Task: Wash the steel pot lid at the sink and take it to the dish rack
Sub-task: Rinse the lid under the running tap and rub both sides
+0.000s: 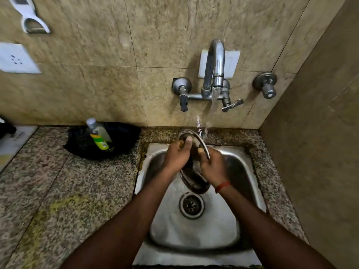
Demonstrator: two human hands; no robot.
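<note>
The steel pot lid (pixel 194 177) stands on edge over the steel sink (pixel 246 171), tilted, with its top rim near the falling water. My left hand (pixel 177 155) grips the lid's left side, thumb on the upper rim. On the right side, my right hand (pixel 212 167) holds the rim, a red thread on its wrist. Water runs from the wall tap (pixel 214 65) and hits just behind the lid's top edge. The lid's centre is partly hidden by my hands.
A black pan (pixel 120 140) holding a green-labelled liquid bottle (pixel 99 134) sits on the speckled granite counter (pixel 58 191) left of the sink. Tiled walls close in behind and to the right. A white switch plate (pixel 15 59) and a hanging white tool (pixel 29 16) are at upper left.
</note>
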